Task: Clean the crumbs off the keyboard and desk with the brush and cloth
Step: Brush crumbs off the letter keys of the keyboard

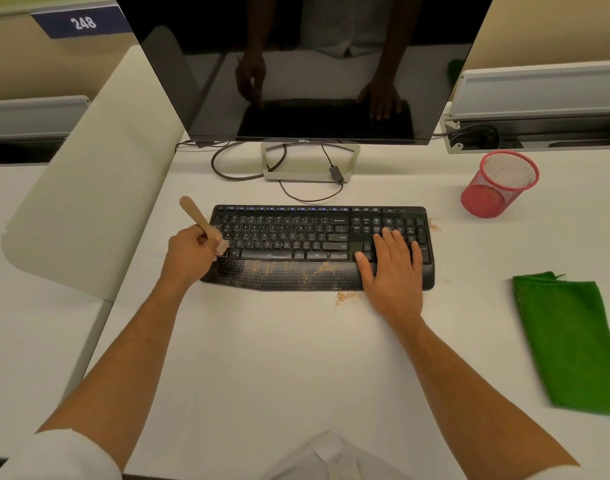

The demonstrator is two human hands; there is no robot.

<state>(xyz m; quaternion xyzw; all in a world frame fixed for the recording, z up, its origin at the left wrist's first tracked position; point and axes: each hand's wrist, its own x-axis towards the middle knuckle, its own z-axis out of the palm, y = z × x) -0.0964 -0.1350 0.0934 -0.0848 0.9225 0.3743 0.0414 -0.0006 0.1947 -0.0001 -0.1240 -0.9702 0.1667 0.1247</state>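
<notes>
A black keyboard lies on the white desk in front of the monitor. Brown crumbs are scattered on its wrist rest, and more crumbs lie on the desk by its front edge and off its right end. My left hand grips a wooden-handled brush, its bristles down on the keyboard's left end. My right hand rests flat with straight fingers on the keyboard's right side. A green cloth lies on the desk at the right, apart from both hands.
A dark Dell monitor stands behind the keyboard, with cables looping round its stand. A red mesh cup sits tilted at the back right. A cream divider panel borders the desk on the left.
</notes>
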